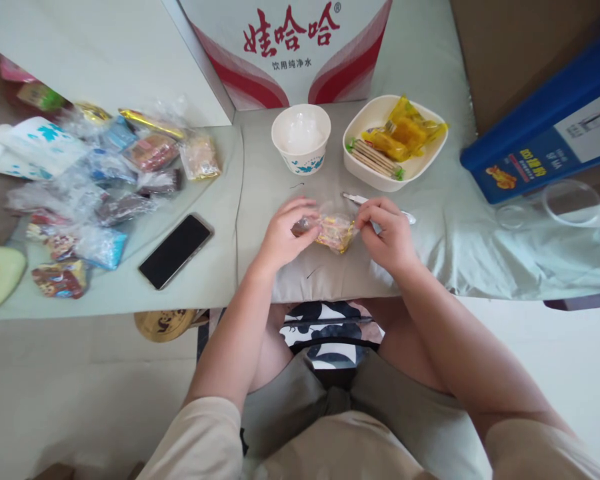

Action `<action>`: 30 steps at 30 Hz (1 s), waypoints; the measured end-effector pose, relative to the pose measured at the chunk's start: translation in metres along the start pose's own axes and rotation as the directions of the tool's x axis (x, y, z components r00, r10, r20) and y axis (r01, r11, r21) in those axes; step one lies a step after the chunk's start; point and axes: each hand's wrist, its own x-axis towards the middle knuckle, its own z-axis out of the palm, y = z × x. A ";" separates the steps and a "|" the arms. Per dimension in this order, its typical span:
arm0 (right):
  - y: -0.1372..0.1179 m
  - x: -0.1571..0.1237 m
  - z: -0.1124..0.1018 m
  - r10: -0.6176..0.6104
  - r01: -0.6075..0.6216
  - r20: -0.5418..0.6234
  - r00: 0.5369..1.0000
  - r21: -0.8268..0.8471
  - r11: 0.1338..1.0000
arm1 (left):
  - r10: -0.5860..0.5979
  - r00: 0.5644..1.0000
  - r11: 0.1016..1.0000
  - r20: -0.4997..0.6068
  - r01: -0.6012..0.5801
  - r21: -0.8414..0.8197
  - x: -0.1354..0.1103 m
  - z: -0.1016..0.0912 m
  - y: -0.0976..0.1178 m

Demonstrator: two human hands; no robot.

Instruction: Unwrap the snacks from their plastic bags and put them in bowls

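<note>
Between my hands is a small snack packet [334,233] in clear wrapping with yellow and red print. My left hand [291,230] grips its left end between thumb and fingers. At the right end, my right hand [384,230] pinches the edge of the wrapper. A white pen-like tool [354,199] lies behind my right hand, partly hidden by it. Just beyond the packet stands a white paper cup [303,150] with clear plastic inside. A cream bowl [380,179] to its right holds yellow packets [405,130] and a pack of thin sticks [375,160].
Several wrapped snacks [153,152] are heaped at the left beside paper cups [40,147]. A black phone [176,252] lies nearer me. A large white-and-red carton [290,80] stands behind; a blue box [535,127] and a clear plastic cup [570,203] are at the right.
</note>
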 end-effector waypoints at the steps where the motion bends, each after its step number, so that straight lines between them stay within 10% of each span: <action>1: 0.000 0.000 0.000 0.001 -0.001 -0.015 1.000 0.018 1.000 | -0.003 1.000 1.000 -0.020 0.002 -0.018 0.000 0.000 -0.001; 11: 0.029 -0.001 -0.019 0.283 -0.301 -0.251 0.926 -0.034 0.953 | -0.437 0.789 0.841 -0.431 0.188 -0.508 0.008 -0.029 -0.012; 20: 0.006 -0.005 -0.009 -0.100 0.104 0.086 0.991 -0.054 0.993 | -0.131 0.980 0.950 -0.147 0.167 0.265 -0.013 -0.039 -0.006; 26: -0.004 -0.008 -0.021 -0.090 0.097 -0.161 0.983 0.039 0.995 | 0.150 0.926 0.989 -0.346 -0.141 0.053 -0.018 -0.052 -0.012; 30: -0.011 -0.012 -0.032 -0.073 0.069 0.013 0.997 0.183 0.981 | 0.073 0.949 0.978 -0.306 -0.129 -0.166 -0.023 -0.064 -0.010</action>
